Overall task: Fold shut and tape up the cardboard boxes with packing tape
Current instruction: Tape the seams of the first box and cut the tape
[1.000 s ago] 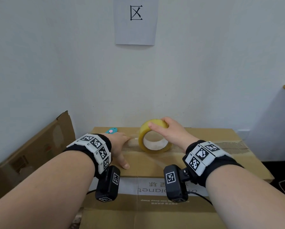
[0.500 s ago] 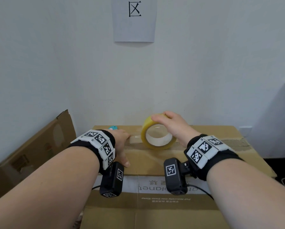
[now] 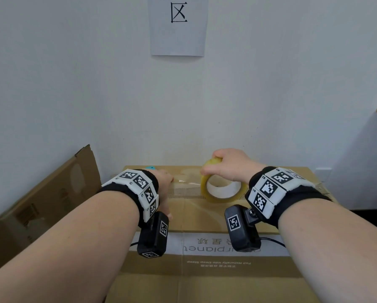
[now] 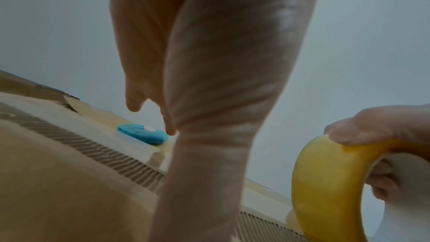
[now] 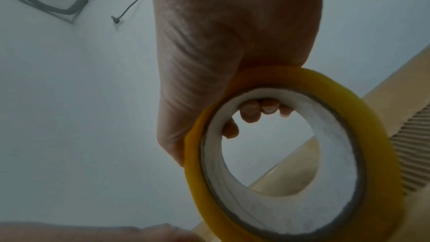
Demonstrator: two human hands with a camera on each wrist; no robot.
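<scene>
Tape roll (image 3: 223, 189) on box (image 3: 205, 215), blue cutter (image 4: 143, 133) nearby

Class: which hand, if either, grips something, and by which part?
The right hand grips the tape roll at its top, fingers through the core. The left hand presses flat on the box.

yellow tape roll (image 3: 223, 189), brown cardboard box (image 3: 205, 215), blue cutter (image 4: 143, 133), white wall (image 3: 73, 84)

Glossy yellow tape roll (image 3: 223, 189) with white paper core is being shown against matt, ribbed corrugated cardboard box (image 3: 205, 215).
</scene>
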